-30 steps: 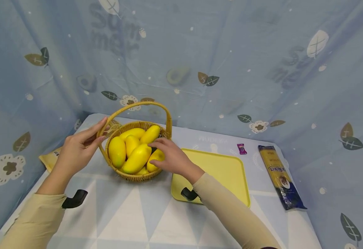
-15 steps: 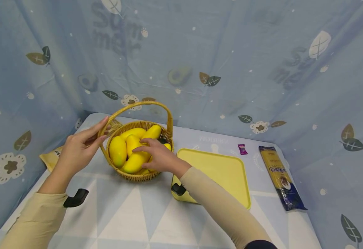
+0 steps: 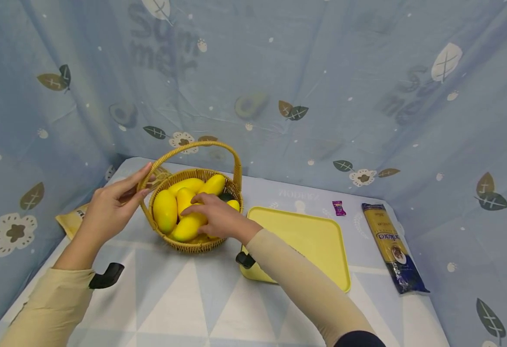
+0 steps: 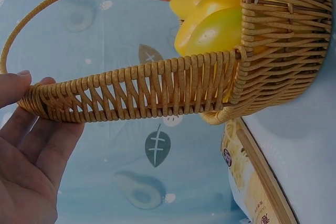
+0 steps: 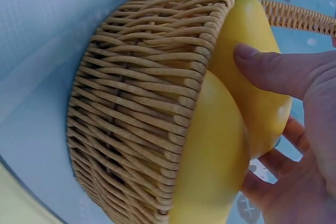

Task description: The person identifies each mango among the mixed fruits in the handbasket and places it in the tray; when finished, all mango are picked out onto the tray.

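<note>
A wicker basket point(image 3: 198, 247) with a tall arched handle point(image 3: 212, 143) stands on the table, filled with several yellow mangoes. My left hand point(image 3: 110, 209) pinches the left side of the handle between thumb and fingers, as the left wrist view also shows. Inside the basket, my right hand point(image 3: 223, 218) grips a mango point(image 3: 187, 229) lying on top of the pile. In the right wrist view the thumb presses one side of that mango point(image 5: 249, 72) and the fingers reach round its other side. A dark green thing point(image 3: 226, 197) lies partly hidden at the basket's right.
A yellow tray point(image 3: 305, 236) lies right of the basket, partly under my right sleeve. Beyond it are a small purple wrapped sweet point(image 3: 338, 208) and a long gold-and-blue packet point(image 3: 394, 248). A yellowish packet point(image 3: 68, 222) lies behind my left hand. Patterned curtains surround the table.
My right hand has moved left from the basket's right side onto the front middle mango and now grips it. The left hand stays on the handle.
</note>
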The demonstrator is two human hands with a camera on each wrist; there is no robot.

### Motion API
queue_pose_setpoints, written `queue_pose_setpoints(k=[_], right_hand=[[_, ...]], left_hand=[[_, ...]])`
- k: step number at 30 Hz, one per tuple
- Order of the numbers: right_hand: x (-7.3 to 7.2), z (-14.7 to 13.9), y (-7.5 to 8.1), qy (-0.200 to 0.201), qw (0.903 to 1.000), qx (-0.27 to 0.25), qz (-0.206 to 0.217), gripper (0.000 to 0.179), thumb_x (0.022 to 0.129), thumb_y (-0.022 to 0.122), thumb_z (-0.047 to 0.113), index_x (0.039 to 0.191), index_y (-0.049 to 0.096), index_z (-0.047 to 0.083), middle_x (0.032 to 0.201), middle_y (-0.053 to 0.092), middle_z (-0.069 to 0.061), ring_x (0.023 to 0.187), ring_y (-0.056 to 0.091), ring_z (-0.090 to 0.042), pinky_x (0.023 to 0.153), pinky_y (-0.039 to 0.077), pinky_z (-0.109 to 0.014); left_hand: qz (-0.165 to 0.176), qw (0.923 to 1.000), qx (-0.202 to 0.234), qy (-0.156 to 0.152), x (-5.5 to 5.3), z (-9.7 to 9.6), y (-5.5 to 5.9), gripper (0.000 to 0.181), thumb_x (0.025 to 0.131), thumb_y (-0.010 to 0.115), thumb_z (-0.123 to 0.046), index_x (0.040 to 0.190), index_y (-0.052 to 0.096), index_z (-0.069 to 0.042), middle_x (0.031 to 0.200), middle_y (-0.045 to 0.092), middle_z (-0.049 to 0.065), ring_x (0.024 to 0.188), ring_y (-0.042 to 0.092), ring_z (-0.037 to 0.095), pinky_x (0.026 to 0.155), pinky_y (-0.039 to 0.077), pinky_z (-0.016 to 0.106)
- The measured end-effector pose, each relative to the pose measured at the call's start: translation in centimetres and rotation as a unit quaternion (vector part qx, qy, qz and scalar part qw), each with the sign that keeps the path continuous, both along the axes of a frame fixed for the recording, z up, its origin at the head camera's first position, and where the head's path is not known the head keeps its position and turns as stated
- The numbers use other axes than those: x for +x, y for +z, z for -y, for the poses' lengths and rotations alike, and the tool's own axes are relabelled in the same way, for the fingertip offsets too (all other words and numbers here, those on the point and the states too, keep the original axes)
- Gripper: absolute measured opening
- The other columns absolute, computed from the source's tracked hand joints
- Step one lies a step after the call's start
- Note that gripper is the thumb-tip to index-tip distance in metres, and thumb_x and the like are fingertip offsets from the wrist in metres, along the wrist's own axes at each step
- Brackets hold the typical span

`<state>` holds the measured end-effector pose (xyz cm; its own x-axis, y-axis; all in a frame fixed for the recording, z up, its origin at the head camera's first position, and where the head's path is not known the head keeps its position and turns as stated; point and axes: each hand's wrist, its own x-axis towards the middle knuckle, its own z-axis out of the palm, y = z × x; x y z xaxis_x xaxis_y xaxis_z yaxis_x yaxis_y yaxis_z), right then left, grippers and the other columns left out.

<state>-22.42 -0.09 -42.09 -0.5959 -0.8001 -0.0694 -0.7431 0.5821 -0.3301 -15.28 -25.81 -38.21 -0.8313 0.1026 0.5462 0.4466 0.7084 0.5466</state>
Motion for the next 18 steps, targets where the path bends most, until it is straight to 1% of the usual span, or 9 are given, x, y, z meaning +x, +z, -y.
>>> queue_pose_setpoints(k=[5, 6, 9, 12, 18], right_hand=[[-0.02, 0.09, 0.30, 0.001, 1.0000, -0.001, -0.009, 0.047, 0.094, 0.076, 0.019, 0.136, 0.065, 0.037, 0.140, 0.045, -0.002, 0.123, 0.042, -0.019, 0.104, 0.042, -0.028], [-0.05, 0.11, 0.34, 0.002, 0.9999, 0.001, -0.010, 0.047, 0.094, 0.076, 0.019, 0.136, 0.064, 0.037, 0.140, 0.046, -0.001, 0.123, 0.042, -0.018, 0.105, 0.042, -0.028], [-0.12, 0.18, 0.43, 0.010, 0.9998, 0.014, -0.011, 0.048, 0.095, 0.074, 0.018, 0.138, 0.062, 0.037, 0.146, 0.047, 0.001, 0.133, 0.042, -0.018, 0.112, 0.039, -0.030], [-0.15, 0.27, 0.50, 0.019, 0.9994, 0.025, -0.016, 0.047, 0.096, 0.072, 0.020, 0.140, 0.060, 0.036, 0.150, 0.049, 0.004, 0.140, 0.040, -0.018, 0.118, 0.035, -0.035], [-0.12, 0.18, 0.54, 0.028, 0.9985, 0.029, -0.039, 0.046, 0.096, 0.074, 0.026, 0.138, 0.060, 0.037, 0.146, 0.051, 0.004, 0.135, 0.043, -0.020, 0.112, 0.040, -0.039]], left_hand=[[0.001, 1.0000, 0.005, -0.003, 0.03, -0.03, 0.01, 0.075, 0.091, 0.073, 0.003, 0.153, 0.047, -0.032, 0.129, 0.068, 0.015, 0.100, 0.070, 0.033, 0.080, 0.042, -0.002], [0.002, 1.0000, 0.005, -0.003, 0.05, -0.03, 0.01, 0.075, 0.091, 0.073, 0.003, 0.153, 0.047, -0.032, 0.129, 0.068, 0.015, 0.100, 0.070, 0.033, 0.079, 0.042, -0.002], [0.002, 1.0000, 0.006, -0.003, 0.13, -0.04, 0.06, 0.074, 0.091, 0.073, 0.002, 0.153, 0.047, -0.031, 0.129, 0.068, 0.015, 0.101, 0.070, 0.033, 0.080, 0.042, -0.002], [0.002, 1.0000, 0.005, -0.003, 0.14, -0.05, 0.11, 0.074, 0.092, 0.073, 0.002, 0.153, 0.047, -0.031, 0.128, 0.069, 0.014, 0.101, 0.070, 0.033, 0.080, 0.041, -0.002], [0.002, 1.0000, 0.005, -0.003, 0.15, -0.07, 0.17, 0.075, 0.091, 0.073, 0.002, 0.153, 0.047, -0.031, 0.129, 0.068, 0.014, 0.102, 0.070, 0.033, 0.080, 0.041, -0.002]])
